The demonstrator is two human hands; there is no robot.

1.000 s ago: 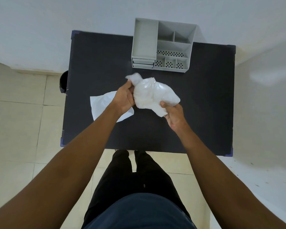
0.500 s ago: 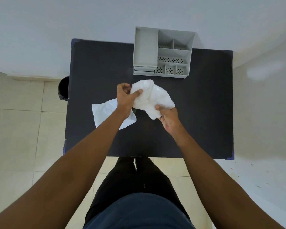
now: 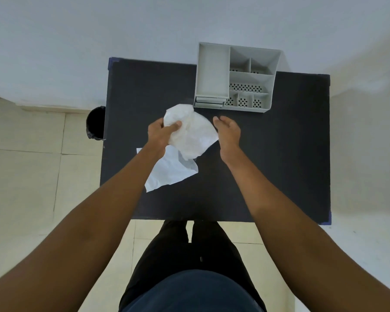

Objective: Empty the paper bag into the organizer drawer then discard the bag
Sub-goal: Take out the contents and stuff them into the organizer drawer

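Observation:
A crumpled white paper bag (image 3: 190,131) is held above the middle of the black table (image 3: 279,154). My left hand (image 3: 161,132) grips its left side, thumb pressed into the paper. My right hand (image 3: 229,129) hovers just right of the bag with fingers apart, holding nothing. A grey desk organizer (image 3: 235,78) with several compartments and small drawers at its lower left stands at the table's far edge, just beyond the bag. A second flat white bag (image 3: 169,171) lies on the table under my left wrist.
A black waste bin (image 3: 96,122) stands on the tiled floor by the table's left edge. A white wall runs behind the table. My legs are at the near edge.
My right hand has let go of the crumpled bag and opened beside it. The left hand keeps the bag, now bunched tighter.

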